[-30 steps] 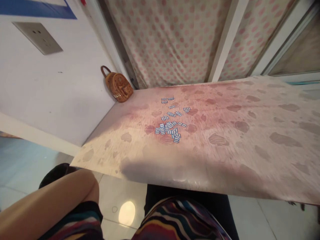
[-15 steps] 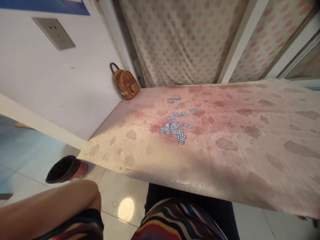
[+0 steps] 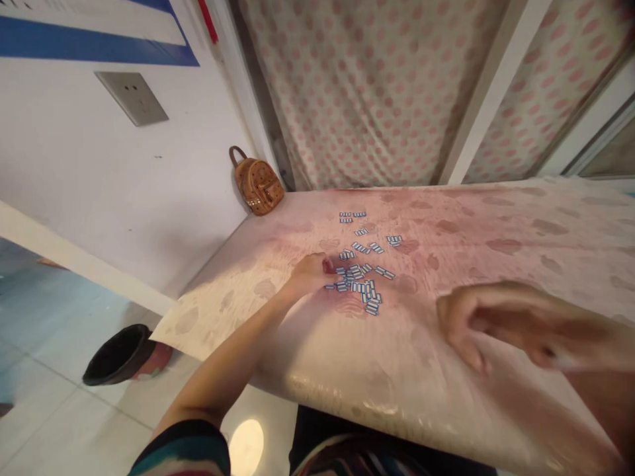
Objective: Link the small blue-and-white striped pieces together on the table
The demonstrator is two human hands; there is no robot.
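A loose cluster of small flat white pieces with blue edges (image 3: pixel 367 291) lies on the patterned table cover; their exact kind is too small to make out. My left hand (image 3: pixel 311 272) reaches in from the left and is at the cluster's left edge. Its fingers are curved and apart, partly covering some pieces, and no held piece shows. To the right, my right hand (image 3: pixel 501 320) hovers over the cover, blurred, with thumb and fingers apart and nothing between them. More such pieces (image 3: pixel 352 217) lie scattered farther back.
A small brown backpack (image 3: pixel 258 185) stands at the table's far left corner against the white wall. Behind the table (image 3: pixel 198 311) hangs a dotted curtain (image 3: pixel 357 92). A dark-mouthed bin (image 3: pixel 119 357) sits on the floor at the left.
My left hand has come into view and moved forward to the cluster. My right hand has entered from the right. The view has tilted slightly upward.
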